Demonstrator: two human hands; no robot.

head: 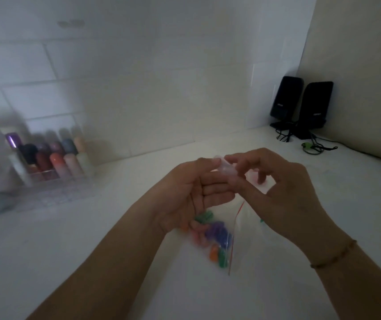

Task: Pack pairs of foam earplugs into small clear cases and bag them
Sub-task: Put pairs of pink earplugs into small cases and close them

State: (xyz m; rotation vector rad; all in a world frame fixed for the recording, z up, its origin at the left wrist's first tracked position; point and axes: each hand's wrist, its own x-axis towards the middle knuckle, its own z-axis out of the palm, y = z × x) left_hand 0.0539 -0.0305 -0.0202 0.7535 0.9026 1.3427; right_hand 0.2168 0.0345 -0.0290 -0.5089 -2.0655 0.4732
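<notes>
Just above the middle of the frame, both hands meet over the white surface (69, 250) around one small clear case (227, 168). The left hand (192, 192) lies palm-up with its fingers mostly straight, the thumb and fingertip touching one end of the case. The right hand (275, 188) has its grip clamped on the other end, fingers curled around it. Blur keeps me from telling whether the case is open or closed, or whether any plugs sit inside.

Below the hands lies a clear zip bag (222, 245) with a thin red seal line, holding a loose heap of foam earplugs (215, 236) in green, purple, orange and pink. They look like soft, stubby cylinders with rounded ends. A second bag (249, 218), flat and glossy, lies just beside it under the right hand.

Judging by this, the job looks to be at an early or middle stage: many plugs remain loose, and I see no filled case bagged.

At the left edge stands a clear ribbed box (53, 172) of blurred, coloured, rounded tubes. Two glossy black speakers (300, 105) occupy the upper right corner.
</notes>
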